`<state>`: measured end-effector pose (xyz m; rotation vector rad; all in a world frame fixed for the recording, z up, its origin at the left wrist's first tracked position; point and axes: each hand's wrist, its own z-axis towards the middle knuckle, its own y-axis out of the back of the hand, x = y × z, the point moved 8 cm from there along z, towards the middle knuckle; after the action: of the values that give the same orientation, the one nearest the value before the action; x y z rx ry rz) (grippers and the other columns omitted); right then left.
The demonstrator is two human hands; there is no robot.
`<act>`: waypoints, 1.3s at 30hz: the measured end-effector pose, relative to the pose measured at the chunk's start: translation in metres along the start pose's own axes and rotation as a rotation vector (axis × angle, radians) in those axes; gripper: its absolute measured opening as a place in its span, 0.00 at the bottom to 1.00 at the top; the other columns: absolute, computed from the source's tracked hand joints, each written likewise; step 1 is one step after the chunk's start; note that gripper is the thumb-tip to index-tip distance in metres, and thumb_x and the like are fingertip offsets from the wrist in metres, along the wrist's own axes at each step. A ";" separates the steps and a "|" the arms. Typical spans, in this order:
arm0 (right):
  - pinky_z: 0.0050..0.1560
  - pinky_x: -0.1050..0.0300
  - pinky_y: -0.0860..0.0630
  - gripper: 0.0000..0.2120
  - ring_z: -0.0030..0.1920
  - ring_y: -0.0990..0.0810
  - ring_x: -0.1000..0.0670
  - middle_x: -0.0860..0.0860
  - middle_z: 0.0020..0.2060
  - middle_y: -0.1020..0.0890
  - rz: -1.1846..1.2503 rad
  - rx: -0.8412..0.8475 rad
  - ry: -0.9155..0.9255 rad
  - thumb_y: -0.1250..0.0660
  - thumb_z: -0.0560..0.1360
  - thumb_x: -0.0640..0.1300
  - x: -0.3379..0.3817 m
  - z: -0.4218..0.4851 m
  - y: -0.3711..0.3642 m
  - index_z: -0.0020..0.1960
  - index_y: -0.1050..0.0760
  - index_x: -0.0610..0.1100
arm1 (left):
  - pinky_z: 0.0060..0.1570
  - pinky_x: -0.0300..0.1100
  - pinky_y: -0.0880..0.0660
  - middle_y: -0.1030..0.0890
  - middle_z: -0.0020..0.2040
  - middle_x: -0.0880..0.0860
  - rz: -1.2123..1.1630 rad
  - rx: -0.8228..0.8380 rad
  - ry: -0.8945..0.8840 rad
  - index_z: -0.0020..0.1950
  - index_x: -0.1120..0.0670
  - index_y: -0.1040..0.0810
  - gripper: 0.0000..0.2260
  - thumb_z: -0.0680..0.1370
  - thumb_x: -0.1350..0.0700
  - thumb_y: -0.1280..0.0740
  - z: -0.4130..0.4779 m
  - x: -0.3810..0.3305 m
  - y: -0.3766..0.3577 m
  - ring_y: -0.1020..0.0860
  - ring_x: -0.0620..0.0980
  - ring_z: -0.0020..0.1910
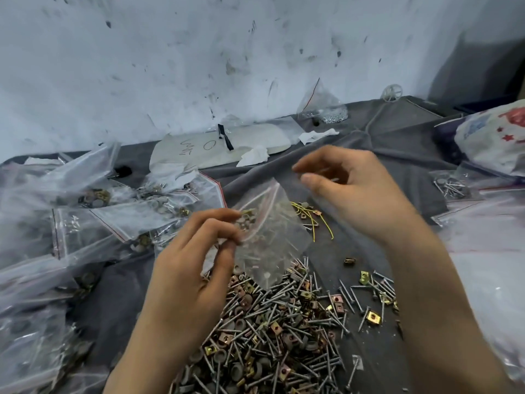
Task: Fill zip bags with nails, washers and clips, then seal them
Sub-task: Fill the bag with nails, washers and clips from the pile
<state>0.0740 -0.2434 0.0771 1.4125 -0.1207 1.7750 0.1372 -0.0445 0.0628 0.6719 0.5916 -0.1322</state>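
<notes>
- Pinching the mouth of a clear zip bag [270,237], the left hand [196,251] had its thumb and fingers curled onto the plastic near the red seal strip. A few brass-coloured clips [247,216] sat at the fingertips; whether they were inside the opening or against it could not be told.
- The zip bag hung tilted in the air between both hands, its lower corner over the loose pile [284,322]. Thin nails [252,253] and one round washer [267,275] showed faintly through its lower half.
- The right hand [352,191] was raised just beyond the bag's upper edge, fingers loosely curled, thumb and forefinger close but apart. Thin blurred streaks lay between them; whether it held anything could not be determined.
- The pile of nails, grey washers and square clips lay beneath the bag, between the two forearms, on a creased grey cloth [397,143]. Stray nails and clips were scattered to its right.
- A bent yellow wire [322,223] lay on the cloth just behind the bag.
- Heaped at the left of the cloth were filled bags [85,223] with red seal strips. Another bag of nails [451,187] lay at the right, near a printed plastic sack [494,137].
- At the rear, against a scuffed white wall [199,52], were a white board [216,145] with handwriting, crumpled tissue [254,156] and an upright clear bag of small silver parts [324,109].
</notes>
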 end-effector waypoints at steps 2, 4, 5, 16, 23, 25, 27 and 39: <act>0.40 0.66 0.29 0.07 0.37 0.23 0.56 0.54 0.37 0.18 -0.203 0.044 -0.136 0.30 0.73 0.37 -0.039 0.012 -0.012 0.43 0.19 0.48 | 0.52 0.32 0.27 0.22 0.56 0.43 0.010 -0.045 0.022 0.46 0.50 0.25 0.07 0.77 0.52 0.42 0.000 0.005 0.005 0.23 0.37 0.55; 0.39 0.66 0.31 0.05 0.40 0.23 0.53 0.46 0.42 0.16 -0.436 0.207 -0.300 0.30 0.73 0.38 -0.085 0.014 -0.039 0.48 0.18 0.42 | 0.51 0.34 0.27 0.22 0.56 0.42 0.010 -0.070 0.042 0.45 0.51 0.24 0.08 0.76 0.51 0.42 0.000 0.008 0.008 0.23 0.37 0.55; 0.41 0.64 0.30 0.06 0.43 0.21 0.51 0.44 0.46 0.16 -0.490 0.276 -0.364 0.30 0.73 0.38 -0.104 0.011 -0.053 0.49 0.18 0.41 | 0.51 0.35 0.26 0.22 0.56 0.42 0.012 -0.075 0.046 0.45 0.52 0.24 0.09 0.76 0.51 0.42 0.000 0.009 0.008 0.23 0.37 0.55; 0.37 0.59 0.30 0.08 0.40 0.22 0.46 0.41 0.39 0.20 -0.547 0.305 -0.426 0.31 0.71 0.42 -0.126 0.011 -0.066 0.41 0.21 0.37 | 0.52 0.30 0.29 0.22 0.56 0.43 -0.002 0.009 0.042 0.44 0.51 0.25 0.05 0.77 0.55 0.39 0.000 0.011 -0.002 0.24 0.38 0.58; 0.40 0.64 0.27 0.05 0.35 0.22 0.58 0.54 0.33 0.18 0.183 -0.145 -0.015 0.30 0.73 0.39 -0.017 0.009 0.005 0.40 0.19 0.47 | 0.53 0.28 0.31 0.23 0.56 0.42 -0.037 0.081 0.012 0.45 0.49 0.26 0.06 0.77 0.51 0.42 -0.002 0.003 -0.009 0.24 0.41 0.59; 0.43 0.66 0.26 0.03 0.39 0.21 0.59 0.55 0.36 0.16 0.323 -0.122 0.093 0.30 0.73 0.42 0.015 -0.004 0.005 0.41 0.18 0.48 | 0.54 0.29 0.31 0.23 0.57 0.42 -0.044 0.099 -0.003 0.45 0.50 0.25 0.06 0.77 0.52 0.41 -0.002 0.001 -0.011 0.24 0.41 0.59; 0.49 0.59 0.24 0.02 0.44 0.19 0.55 0.53 0.41 0.15 0.295 -0.032 0.106 0.29 0.72 0.44 0.030 -0.011 -0.006 0.41 0.18 0.49 | 0.55 0.30 0.30 0.22 0.57 0.43 -0.048 0.099 -0.019 0.46 0.51 0.25 0.06 0.78 0.52 0.41 -0.002 -0.001 -0.011 0.24 0.41 0.59; 0.41 0.62 0.28 0.04 0.34 0.25 0.58 0.55 0.33 0.22 -0.180 0.065 -0.208 0.30 0.73 0.38 -0.057 0.015 -0.022 0.47 0.19 0.44 | 0.52 0.36 0.26 0.22 0.57 0.43 -0.029 -0.017 0.019 0.45 0.53 0.24 0.09 0.77 0.51 0.42 0.000 0.009 0.004 0.23 0.40 0.58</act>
<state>0.1004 -0.2682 0.0259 1.6006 -0.0444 1.4958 0.1460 -0.0403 0.0600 0.6488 0.6205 -0.1483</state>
